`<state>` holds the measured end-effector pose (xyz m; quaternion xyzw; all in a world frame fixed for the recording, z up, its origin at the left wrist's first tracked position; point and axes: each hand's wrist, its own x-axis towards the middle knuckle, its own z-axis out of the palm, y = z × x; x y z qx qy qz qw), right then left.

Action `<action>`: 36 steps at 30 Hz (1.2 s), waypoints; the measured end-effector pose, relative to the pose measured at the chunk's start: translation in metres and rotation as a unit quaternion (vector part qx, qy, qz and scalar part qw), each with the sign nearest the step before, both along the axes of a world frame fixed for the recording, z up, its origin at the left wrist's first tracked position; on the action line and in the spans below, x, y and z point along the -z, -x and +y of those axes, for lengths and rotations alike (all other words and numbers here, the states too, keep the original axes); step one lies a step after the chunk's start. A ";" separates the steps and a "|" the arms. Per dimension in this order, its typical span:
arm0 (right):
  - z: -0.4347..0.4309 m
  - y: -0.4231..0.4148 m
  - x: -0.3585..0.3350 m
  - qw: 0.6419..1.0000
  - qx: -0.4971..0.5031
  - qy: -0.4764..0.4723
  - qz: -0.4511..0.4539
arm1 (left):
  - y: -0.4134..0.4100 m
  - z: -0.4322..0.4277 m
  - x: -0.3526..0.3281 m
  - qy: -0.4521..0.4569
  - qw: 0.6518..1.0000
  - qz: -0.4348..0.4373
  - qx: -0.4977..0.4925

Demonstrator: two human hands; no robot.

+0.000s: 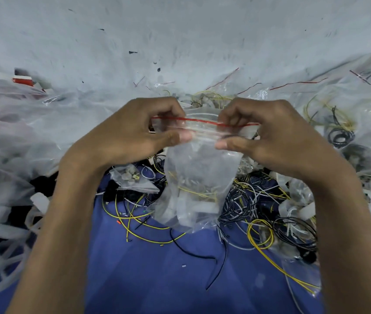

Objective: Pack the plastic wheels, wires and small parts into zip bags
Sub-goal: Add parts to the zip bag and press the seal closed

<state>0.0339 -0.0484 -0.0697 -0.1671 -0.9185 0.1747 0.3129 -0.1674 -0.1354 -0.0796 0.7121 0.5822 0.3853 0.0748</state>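
1. At the centre of the frame, the left hand [132,132] pinched the left end of the seal of the zip bag [202,168], thumb against curled fingers.
2. The right hand [268,137] pinched the right end likewise, just under the red strip [202,120].
3. The bag hung between them, holding a yellow wire [193,191] and pale small parts.
4. Loose wires [259,214] lay on the blue cloth [146,268] below, mostly at lower right.

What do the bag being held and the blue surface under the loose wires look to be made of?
The bag: thin clear plastic film, glossy, crinkled; contents show through, red strip along the top. The blue surface: probably matte cloth; no shine.
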 end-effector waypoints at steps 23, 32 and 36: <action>0.020 0.016 -0.030 0.924 -0.058 0.134 -0.354 | -0.020 0.002 -0.004 -0.044 0.998 0.017 0.040; 0.022 0.025 -0.027 0.909 -0.113 0.225 -0.333 | -0.026 -0.006 -0.007 -0.019 0.997 0.022 0.074; 0.019 0.037 -0.036 0.901 -0.053 0.103 -0.418 | -0.025 -0.007 -0.011 0.003 0.996 -0.005 0.094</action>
